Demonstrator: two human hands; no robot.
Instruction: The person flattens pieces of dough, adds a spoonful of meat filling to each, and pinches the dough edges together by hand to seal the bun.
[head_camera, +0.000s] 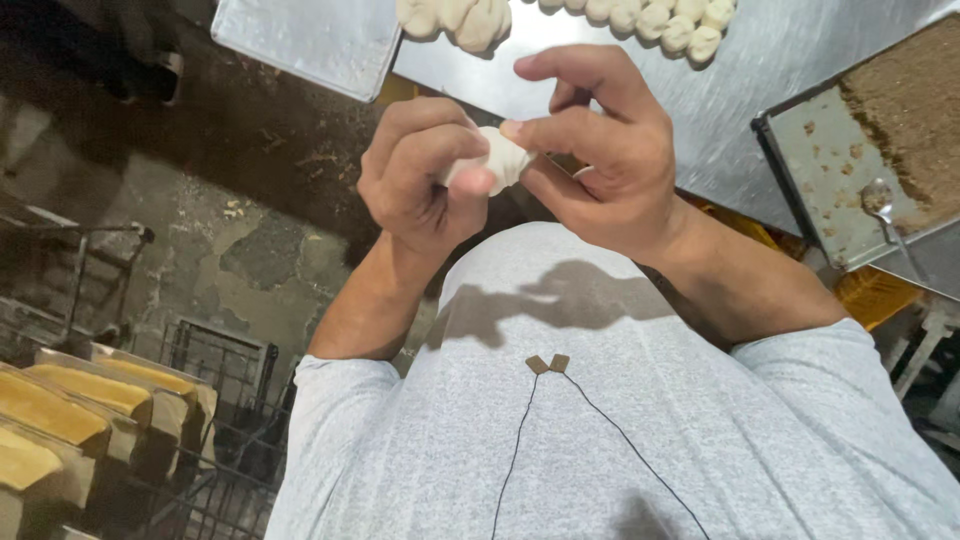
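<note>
Small lump of pale, soft dough (500, 158), smooth and faintly pleated, pinched between both hands above the grey marl T-shirt (640, 430) of the person. Left hand (415, 175) curled around the lump, its fingers (440, 150) wrapped over the near side and the thumb pressed against the surface. Right hand (600, 150) meeting it from the other side, fingers (545, 128) closed on the dough's edge in a pinch, index finger arched above. Dough held clear of the tabletop (720, 110), just in front of its near edge.

Tabletop of brushed, dull-shining sheet metal. On it, at the top, a row of shaped dough pieces (660, 18), rounded, white and matte, touching one another; beside them a larger folded dough mass (455, 20) with soft lobes. A flat rectangular metal tray (310, 40) overhanging the tabletop's corner, its surface bare and grey.

To the right, a shallow rectangular metal pan (800, 160) with a dark rim, holding a brown, crumbly, granular filling (905, 110) heaped toward its far end, scattered crumbs on the exposed floor of the pan. A metal spoon (880, 205) lying in the pan, bowl near the filling's edge.

Below left, loaves of bread (60, 410), golden-topped, in a wire rack over a stained, cracked concrete floor (240, 240)
</note>
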